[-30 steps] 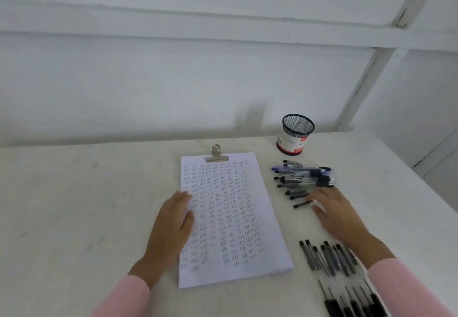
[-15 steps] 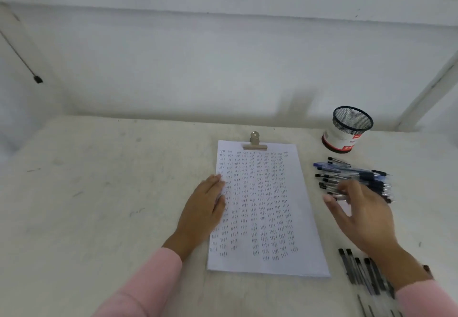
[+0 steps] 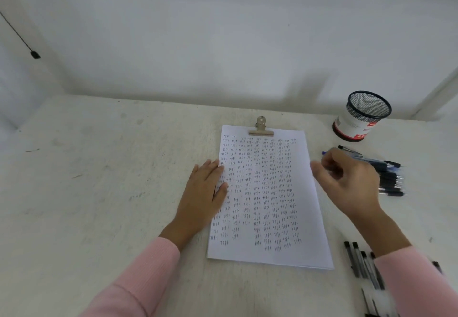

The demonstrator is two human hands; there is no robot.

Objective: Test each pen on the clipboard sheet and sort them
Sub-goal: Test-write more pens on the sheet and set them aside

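The right hand (image 3: pixel 347 185) has left the pen pile (image 3: pixel 390 183) for the sheet (image 3: pixel 267 192), grip curled, 1 pen inside or not I cannot tell; the left hand (image 3: pixel 205 192) lies flat.

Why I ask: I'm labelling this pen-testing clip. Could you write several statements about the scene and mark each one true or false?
1. The left hand lies flat on the left edge of the sheet. True.
2. The mesh cup stands left of the sheet. False: it stands to the right, near the wall.
3. The sheet is blank. False: rows of small pen marks cover most of it.
4. A pile of pens lies right of the sheet, beyond the right hand. True.
5. A metal clip sits at the sheet's top edge. True.
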